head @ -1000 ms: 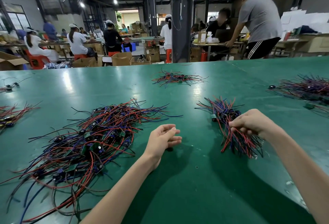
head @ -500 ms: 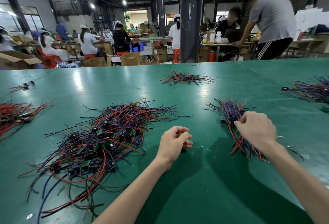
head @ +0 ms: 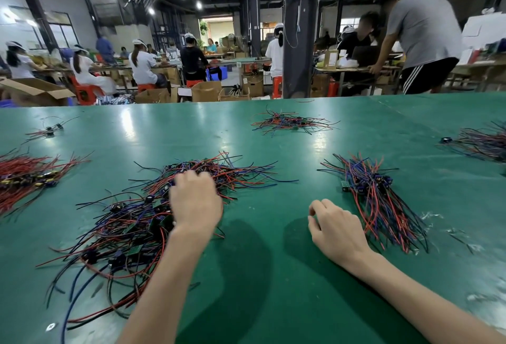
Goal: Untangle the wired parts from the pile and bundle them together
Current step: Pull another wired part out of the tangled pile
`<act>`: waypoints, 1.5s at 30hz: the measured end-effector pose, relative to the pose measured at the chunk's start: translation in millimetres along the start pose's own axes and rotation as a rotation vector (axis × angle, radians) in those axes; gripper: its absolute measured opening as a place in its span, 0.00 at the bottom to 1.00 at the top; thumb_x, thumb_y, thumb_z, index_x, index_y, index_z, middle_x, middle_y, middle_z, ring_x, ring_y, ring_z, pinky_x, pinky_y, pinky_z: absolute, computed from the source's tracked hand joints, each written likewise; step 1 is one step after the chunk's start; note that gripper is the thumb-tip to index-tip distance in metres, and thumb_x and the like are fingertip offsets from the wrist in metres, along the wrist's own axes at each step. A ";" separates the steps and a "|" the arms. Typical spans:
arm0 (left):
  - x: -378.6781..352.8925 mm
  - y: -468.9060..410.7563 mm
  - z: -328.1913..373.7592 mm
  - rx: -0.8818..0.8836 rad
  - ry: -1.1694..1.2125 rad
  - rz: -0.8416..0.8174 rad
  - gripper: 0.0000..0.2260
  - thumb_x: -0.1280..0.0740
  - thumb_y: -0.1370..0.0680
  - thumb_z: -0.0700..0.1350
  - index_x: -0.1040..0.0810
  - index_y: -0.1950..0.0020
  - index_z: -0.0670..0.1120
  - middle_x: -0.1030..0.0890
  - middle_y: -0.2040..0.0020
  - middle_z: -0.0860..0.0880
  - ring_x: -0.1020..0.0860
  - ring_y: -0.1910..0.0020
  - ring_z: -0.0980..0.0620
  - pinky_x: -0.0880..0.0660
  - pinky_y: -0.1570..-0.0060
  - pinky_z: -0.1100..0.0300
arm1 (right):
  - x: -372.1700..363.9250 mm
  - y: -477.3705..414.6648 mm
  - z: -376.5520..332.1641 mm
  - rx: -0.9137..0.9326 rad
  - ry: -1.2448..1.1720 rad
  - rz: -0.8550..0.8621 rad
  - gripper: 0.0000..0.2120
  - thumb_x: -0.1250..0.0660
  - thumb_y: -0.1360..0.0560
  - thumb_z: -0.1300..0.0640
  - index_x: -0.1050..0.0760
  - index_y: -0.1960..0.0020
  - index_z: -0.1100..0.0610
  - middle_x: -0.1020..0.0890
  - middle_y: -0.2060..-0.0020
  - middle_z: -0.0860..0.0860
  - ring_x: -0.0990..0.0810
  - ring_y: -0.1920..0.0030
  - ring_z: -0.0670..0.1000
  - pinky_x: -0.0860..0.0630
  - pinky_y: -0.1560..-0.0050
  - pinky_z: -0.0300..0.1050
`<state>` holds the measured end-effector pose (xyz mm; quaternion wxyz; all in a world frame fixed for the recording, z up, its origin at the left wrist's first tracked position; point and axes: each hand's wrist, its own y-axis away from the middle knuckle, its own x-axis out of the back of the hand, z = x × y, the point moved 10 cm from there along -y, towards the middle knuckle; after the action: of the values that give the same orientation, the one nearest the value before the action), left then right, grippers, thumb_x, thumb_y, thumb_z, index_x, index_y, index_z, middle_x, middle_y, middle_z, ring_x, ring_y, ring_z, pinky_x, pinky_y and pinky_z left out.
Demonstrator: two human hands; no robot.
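Head view, starting at my far left: a sheaf of red wires point(head: 24, 176) with dark and yellow parts lies on the green counter point(head: 260, 275), and a small clump point(head: 49, 130) of wired parts sits farther back. Next comes the tangled pile point(head: 123, 223), a loose sprawl of red, blue and black leads with small black parts and green boards caught up in it.

My left hand point(head: 195, 204) is palm down over the right side of that pile, the fingers point(head: 191, 179) reaching into the wires. They are blurred, so I cannot tell whether they hold any lead or only touch the heap.

Toward the back, near the middle, a flatter far pile point(head: 293, 122) of the same wires lies well apart from my hands.

My right hand point(head: 336, 228) rests on the bare counter with its fingers point(head: 319, 206) loosely curled and nothing in them. Just beside it on the right lies the sorted bundle point(head: 377, 201), its leads running roughly the same way (black parts gathered at the upper end, loose ends fanning toward me). Whether my hand touches it I cannot say.

At the far right edge, one more heap point(head: 484, 141) of wires is partly cut off.
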<state>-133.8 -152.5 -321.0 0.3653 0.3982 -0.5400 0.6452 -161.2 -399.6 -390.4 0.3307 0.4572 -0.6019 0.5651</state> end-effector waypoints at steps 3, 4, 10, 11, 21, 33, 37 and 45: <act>0.7 -12.7 -62.7 0.215 -0.080 -0.084 0.11 0.38 0.24 0.39 0.24 0.42 0.42 0.24 0.44 0.41 0.28 0.43 0.43 0.28 0.43 0.49 | -0.5 -0.3 -0.6 0.004 0.005 -0.006 0.09 0.45 0.20 0.52 0.30 0.52 0.55 0.25 0.55 0.51 0.22 0.59 0.57 0.35 0.64 0.45; -5.5 -14.3 -77.3 0.267 -0.097 -0.149 0.11 0.39 0.24 0.39 0.24 0.43 0.42 0.24 0.43 0.40 0.28 0.42 0.42 0.28 0.42 0.48 | -0.5 -0.5 -0.4 0.003 -0.002 -0.007 0.09 0.45 0.20 0.52 0.30 0.52 0.55 0.25 0.55 0.51 0.22 0.59 0.57 0.35 0.64 0.45; -35.5 -11.5 -106.7 0.435 0.096 -0.261 0.09 0.38 0.24 0.38 0.22 0.46 0.41 0.22 0.44 0.39 0.24 0.45 0.39 0.27 0.47 0.51 | -0.5 -0.2 1.1 -0.008 -0.019 -0.022 0.08 0.45 0.20 0.52 0.30 0.52 0.54 0.25 0.56 0.50 0.22 0.60 0.55 0.34 0.64 0.45; -34.7 -11.9 -109.5 0.457 0.147 -0.231 0.10 0.37 0.24 0.37 0.21 0.46 0.41 0.21 0.45 0.38 0.23 0.46 0.38 0.26 0.50 0.51 | -0.4 0.2 0.8 -0.009 -0.019 -0.026 0.08 0.45 0.20 0.52 0.30 0.52 0.54 0.25 0.55 0.50 0.22 0.60 0.55 0.33 0.64 0.45; 26.8 -13.5 -92.1 0.245 0.454 0.374 0.06 0.30 0.24 0.41 0.16 0.50 0.42 0.16 0.55 0.41 0.21 0.55 0.40 0.24 0.56 0.51 | 1.0 2.4 -3.4 0.003 -0.008 -0.037 0.08 0.45 0.20 0.53 0.30 0.53 0.55 0.27 0.57 0.50 0.23 0.62 0.55 0.29 0.64 0.46; 15.6 -1.5 -10.3 0.194 1.681 0.079 0.02 0.30 0.26 0.40 0.18 0.57 0.44 0.18 0.67 0.49 0.21 0.70 0.54 0.21 0.67 0.63 | 17.3 5.0 0.0 -0.018 -0.212 0.102 0.06 0.40 0.22 0.57 0.26 0.52 0.57 0.23 0.57 0.51 0.23 0.60 0.57 0.29 0.61 0.49; -25.6 15.8 34.3 0.337 1.881 -0.411 0.03 0.34 0.25 0.35 0.21 0.54 0.37 0.21 0.70 0.47 0.22 0.73 0.52 0.21 0.70 0.63 | 21.1 3.0 21.1 -0.188 -0.714 0.137 0.07 0.36 0.23 0.60 0.21 0.57 0.59 0.21 0.66 0.49 0.25 0.67 0.49 0.28 0.62 0.44; -61.9 52.0 78.6 0.248 1.536 -0.731 0.03 0.29 0.27 0.39 0.19 0.60 0.46 0.19 0.69 0.52 0.22 0.69 0.58 0.26 0.69 0.65 | -5.1 10.5 -15.8 -0.294 -1.415 -0.269 0.12 0.34 0.25 0.52 0.22 0.61 0.60 0.21 0.70 0.53 0.33 0.78 0.46 0.40 0.79 0.33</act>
<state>-145.6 -240.5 -390.5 0.7684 0.0372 0.0935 0.6320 -170.9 -383.7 -396.7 -0.0124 0.7334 -0.6796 0.0028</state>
